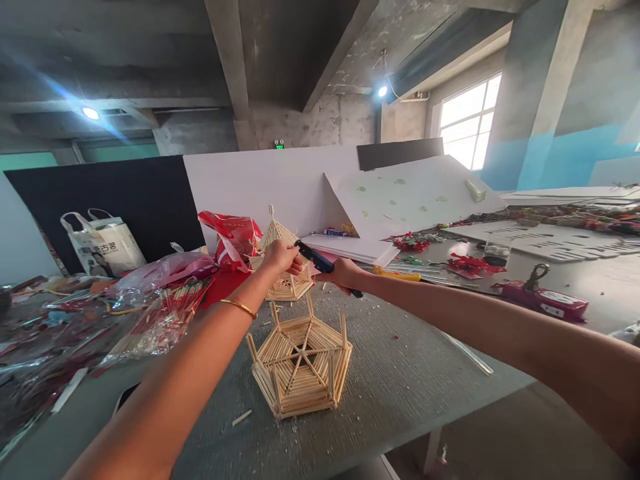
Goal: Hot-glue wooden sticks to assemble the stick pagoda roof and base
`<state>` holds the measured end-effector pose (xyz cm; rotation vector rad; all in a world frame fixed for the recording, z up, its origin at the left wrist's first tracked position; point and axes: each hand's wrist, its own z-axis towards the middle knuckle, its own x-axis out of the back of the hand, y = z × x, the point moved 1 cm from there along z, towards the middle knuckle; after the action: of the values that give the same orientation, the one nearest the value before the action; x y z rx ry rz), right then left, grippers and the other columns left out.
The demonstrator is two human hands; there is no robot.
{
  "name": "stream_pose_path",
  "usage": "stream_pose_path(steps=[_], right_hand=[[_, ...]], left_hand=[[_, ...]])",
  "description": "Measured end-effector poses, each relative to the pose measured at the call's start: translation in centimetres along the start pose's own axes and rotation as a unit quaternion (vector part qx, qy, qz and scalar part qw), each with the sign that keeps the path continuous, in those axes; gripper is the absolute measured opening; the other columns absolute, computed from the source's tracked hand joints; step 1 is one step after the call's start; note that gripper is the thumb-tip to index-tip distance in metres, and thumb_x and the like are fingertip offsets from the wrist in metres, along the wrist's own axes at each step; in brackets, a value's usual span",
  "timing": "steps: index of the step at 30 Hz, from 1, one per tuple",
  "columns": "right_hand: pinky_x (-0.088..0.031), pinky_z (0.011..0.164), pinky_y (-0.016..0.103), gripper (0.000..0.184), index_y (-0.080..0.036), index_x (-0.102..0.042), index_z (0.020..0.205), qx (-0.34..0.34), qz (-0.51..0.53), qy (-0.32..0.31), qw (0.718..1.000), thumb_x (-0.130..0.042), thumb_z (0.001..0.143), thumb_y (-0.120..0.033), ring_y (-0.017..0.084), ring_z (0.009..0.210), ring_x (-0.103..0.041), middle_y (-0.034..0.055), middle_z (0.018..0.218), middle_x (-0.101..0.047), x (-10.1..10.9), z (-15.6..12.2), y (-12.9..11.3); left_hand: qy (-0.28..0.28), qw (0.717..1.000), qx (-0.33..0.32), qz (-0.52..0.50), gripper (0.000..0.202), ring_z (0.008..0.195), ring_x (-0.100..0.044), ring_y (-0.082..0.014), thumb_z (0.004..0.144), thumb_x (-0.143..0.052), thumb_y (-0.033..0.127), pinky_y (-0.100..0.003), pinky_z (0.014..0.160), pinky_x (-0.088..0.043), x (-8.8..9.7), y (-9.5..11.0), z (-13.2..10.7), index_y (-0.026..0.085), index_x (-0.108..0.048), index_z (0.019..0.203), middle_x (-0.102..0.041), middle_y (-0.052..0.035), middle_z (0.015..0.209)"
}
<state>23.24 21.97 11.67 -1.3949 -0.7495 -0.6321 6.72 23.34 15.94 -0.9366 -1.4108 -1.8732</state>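
My left hand [281,257] is closed, fingers curled, in front of a tower made of thin wooden sticks [273,233] with a pointed roof. What its fingers pinch, if anything, is too small to make out. My right hand [347,273] is wrapped round a dark blue-black tool [320,259] that looks like a glue gun; its tip reaches up to my left fingers. Nearer to me, below both hands, a many-sided wooden-stick base [303,367] stands on the grey table [400,393]. Short posts rise from its corners, and spokes meet over a dark centre hole.
Clear plastic bags and red-tipped sticks [175,313] heap up on the left, beside a red bag [233,237] and a white tote [107,243]. On the right lie clear rods [467,353], a yellow-handled tool [397,273], a dark red box [547,300] and white boards [410,197].
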Motion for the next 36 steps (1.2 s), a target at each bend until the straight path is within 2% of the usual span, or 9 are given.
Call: stream_pose_path(steps=[2,5,8,13,17,22,27,31,36], right_hand=[[-0.04,0.035,0.021,0.043,-0.017,-0.044,0.056,0.001,0.107,-0.051,0.993,-0.059,0.071,-0.054,0.009,0.031,-0.046,-0.002,0.038,-0.047,0.6,0.1,0.0],[-0.047,0.04,0.026,0.036,-0.016,-0.046,0.065,-0.064,0.206,-0.128,0.968,-0.058,0.074,-0.049,0.013,0.038,-0.053,-0.0007,0.046,-0.052,1.4,0.3,0.8],[-0.05,0.044,0.029,0.033,-0.015,-0.048,0.069,-0.105,0.243,-0.139,0.954,-0.056,0.077,-0.046,0.015,0.042,-0.056,0.0005,0.05,-0.053,1.3,0.3,2.4],[-0.049,0.044,0.028,0.033,-0.015,-0.046,0.067,-0.138,0.277,-0.157,0.938,-0.05,0.081,-0.045,0.014,0.042,-0.055,0.0006,0.051,-0.053,-0.6,-0.2,4.9],[-0.048,0.042,0.027,0.03,-0.015,-0.046,0.067,-0.124,0.265,-0.126,0.948,-0.051,0.082,-0.04,0.013,0.041,-0.054,0.0013,0.052,-0.053,-1.7,-0.8,5.6],[-0.046,0.04,0.025,0.027,-0.014,-0.047,0.069,-0.113,0.26,-0.099,0.954,-0.052,0.082,-0.038,0.014,0.041,-0.055,0.0026,0.054,-0.055,-2.0,-1.4,5.5],[-0.049,0.05,0.027,0.026,-0.013,-0.05,0.074,-0.128,0.314,-0.089,0.937,-0.049,0.084,-0.037,0.013,0.043,-0.056,0.0039,0.056,-0.056,-1.9,-1.3,6.0],[-0.05,0.057,0.03,0.027,-0.011,-0.051,0.077,-0.108,0.371,-0.097,0.917,-0.047,0.086,-0.037,0.014,0.048,-0.058,0.0051,0.058,-0.057,-1.7,-1.0,7.0],[-0.052,0.057,0.035,0.018,-0.012,-0.052,0.076,-0.119,0.434,-0.117,0.886,-0.051,0.083,-0.028,0.018,0.051,-0.059,0.0062,0.059,-0.059,-1.1,-1.1,7.9]], left_hand=[[0.0,1.0,0.007,0.003,0.027,0.069,-0.06,-0.0109,0.086,-0.047,0.034,-0.028,0.059,-0.052,1.7,-0.4,-0.3,0.013,-0.055,0.101,-0.062,-0.0035,0.09],[-0.028,0.997,0.05,0.053,0.027,0.068,-0.06,-0.0104,0.087,-0.046,0.035,-0.027,0.059,-0.051,4.7,-2.8,-1.6,0.013,-0.056,0.098,-0.062,-0.003,0.088],[-0.138,0.97,0.145,0.135,0.022,0.059,-0.058,-0.009,0.084,-0.051,0.032,-0.026,0.056,-0.05,6.6,-7.5,-4.1,0.012,-0.059,0.084,-0.062,0.0003,0.074],[-0.244,0.904,0.273,0.221,0.018,0.063,-0.058,-0.0095,0.083,-0.053,0.029,-0.026,0.057,-0.05,6.5,-15.2,-8.2,0.012,-0.058,0.088,-0.062,-0.0005,0.079],[-0.278,0.882,0.295,0.241,0.02,0.068,-0.059,-0.0107,0.083,-0.053,0.03,-0.028,0.06,-0.051,5.9,-18.0,-9.7,0.013,-0.058,0.092,-0.062,-0.0018,0.085],[-0.266,0.887,0.283,0.251,0.021,0.072,-0.059,-0.0121,0.083,-0.053,0.03,-0.03,0.064,-0.051,6.3,-18.0,-9.7,0.013,-0.058,0.094,-0.062,-0.0027,0.088],[-0.165,0.935,0.209,0.234,0.02,0.065,-0.057,-0.0111,0.081,-0.054,0.032,-0.028,0.061,-0.047,7.3,-14.5,-9.8,0.013,-0.06,0.086,-0.062,-0.0006,0.078],[-0.048,0.968,0.142,0.203,0.022,0.076,-0.059,-0.0134,0.078,-0.052,0.034,-0.024,0.066,-0.04,5.3,-10.8,-15.0,0.023,-0.065,0.09,-0.067,0.0011,0.083],[-0.03,0.986,0.126,0.105,0.024,0.071,-0.06,-0.0138,0.076,-0.049,0.038,-0.023,0.063,-0.038,0.3,-10.3,-23.3,0.023,-0.069,0.076,-0.069,0.0014,0.076]])
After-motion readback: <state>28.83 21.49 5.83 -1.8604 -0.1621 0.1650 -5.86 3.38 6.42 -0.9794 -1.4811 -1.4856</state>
